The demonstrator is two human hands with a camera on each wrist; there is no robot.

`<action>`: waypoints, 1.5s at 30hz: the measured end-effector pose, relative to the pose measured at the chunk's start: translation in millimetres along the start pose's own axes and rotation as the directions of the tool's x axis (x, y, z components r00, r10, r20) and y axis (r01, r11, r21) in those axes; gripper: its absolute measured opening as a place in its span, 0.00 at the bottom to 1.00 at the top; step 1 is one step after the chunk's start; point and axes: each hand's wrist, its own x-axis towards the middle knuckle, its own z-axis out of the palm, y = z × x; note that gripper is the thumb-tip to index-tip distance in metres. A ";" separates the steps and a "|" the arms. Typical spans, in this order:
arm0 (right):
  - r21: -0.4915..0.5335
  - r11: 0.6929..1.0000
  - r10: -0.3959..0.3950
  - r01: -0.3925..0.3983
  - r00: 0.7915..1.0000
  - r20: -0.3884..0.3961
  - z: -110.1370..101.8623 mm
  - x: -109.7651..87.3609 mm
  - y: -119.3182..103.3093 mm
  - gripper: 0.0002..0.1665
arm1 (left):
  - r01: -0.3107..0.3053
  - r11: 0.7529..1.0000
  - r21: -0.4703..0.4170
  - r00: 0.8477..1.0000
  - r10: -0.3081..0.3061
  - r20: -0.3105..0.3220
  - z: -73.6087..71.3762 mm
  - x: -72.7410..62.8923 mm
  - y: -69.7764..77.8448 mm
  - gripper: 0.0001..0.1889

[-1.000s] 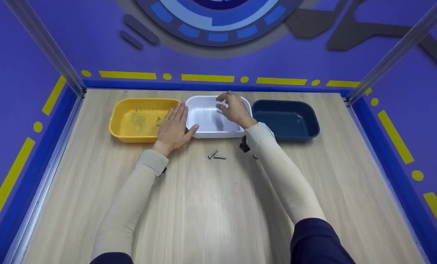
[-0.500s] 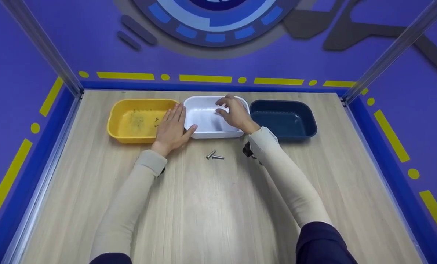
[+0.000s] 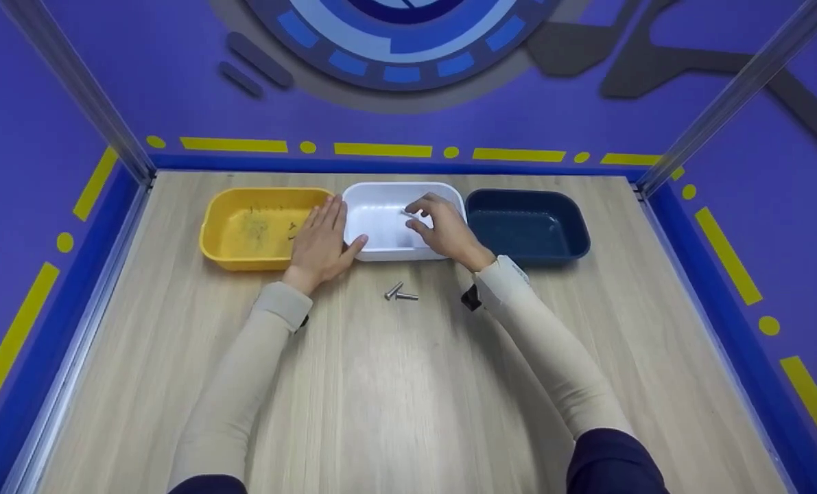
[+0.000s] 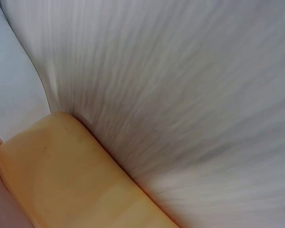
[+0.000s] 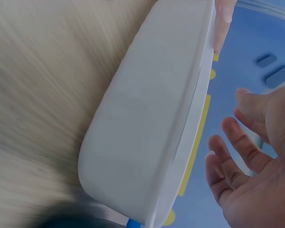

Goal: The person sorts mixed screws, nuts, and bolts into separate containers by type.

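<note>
My left hand (image 3: 320,237) lies flat with straight fingers across the adjoining rims of the yellow bin (image 3: 226,263) and the white bin (image 3: 381,255). Its thumb (image 5: 223,21) shows at the white rim in the right wrist view. Over the white bin, my right hand (image 3: 446,226) has curled fingers. A slim, silvery, bolt-like piece (image 3: 407,213) seems pinched between its thumb and fingertips; it is too small to identify surely, and the right wrist view does not show it. Two metal bolts (image 3: 407,296) lie on the table in front of the white bin.
A dark blue bin (image 3: 576,250) stands right of the white one. Small dark pieces (image 3: 292,230) lie in the yellow bin. The wooden table (image 3: 381,384) is bounded by purple panels (image 3: 408,123) at the back and sides.
My right hand has shifted slightly towards me and to the right above the white bin, and the silvery piece at its fingertips shows more clearly. My left hand stays on the rims.
</note>
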 end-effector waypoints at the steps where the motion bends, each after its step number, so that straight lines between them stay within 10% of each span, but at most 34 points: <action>1: 0.004 1.000 -0.005 0.005 1.000 0.000 0.2 -2.3 0.0 0.16 | 0.001 1.000 0.001 1.000 -0.001 0.003 0.1 0.2 -0.1 0.49; 45: 0.121 0.991 -0.062 0.060 0.998 0.009 45.1 -82.3 2.2 0.15 | -0.009 1.000 -0.012 1.000 0.009 -0.019 0.2 -1.8 -0.1 0.49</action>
